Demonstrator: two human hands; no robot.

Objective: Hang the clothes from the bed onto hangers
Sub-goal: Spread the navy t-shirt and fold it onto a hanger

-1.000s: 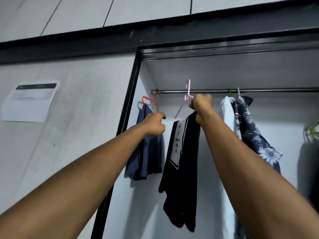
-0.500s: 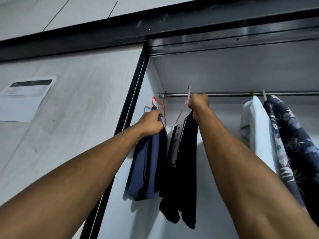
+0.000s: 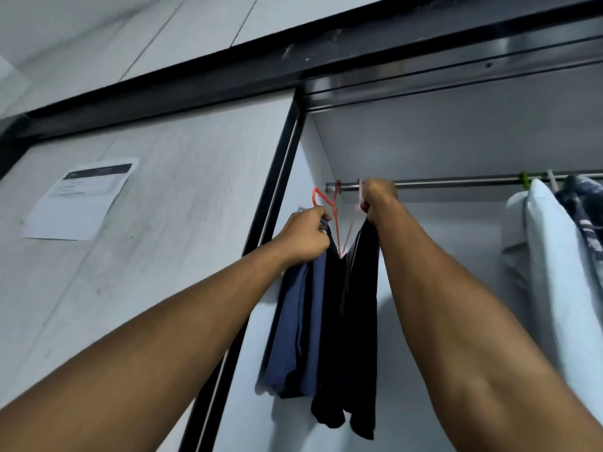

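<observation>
Head view: black garment (image 3: 359, 321) hangs just under the rod (image 3: 456, 183), right hand (image 3: 378, 199) nearest.
Right hand clenched round pink hanger (image 3: 352, 225) neck, touching rod; hook seating hidden. Garment's long axis runs straight down. Left hand (image 3: 305, 234), lower, grips blue garment (image 3: 293, 321) on red hanger (image 3: 336, 203), pressed alongside.

Red hanger (image 3: 321, 198), pink hanger (image 3: 351, 223), blue garment (image 3: 293, 327), black garment (image 3: 362, 321), floral shirt (image 3: 587, 207)

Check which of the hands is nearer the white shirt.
Right. The right hand is at the rail, left of the white shirt; the left hand is lower, farther left, gripping the blue garment.
</observation>
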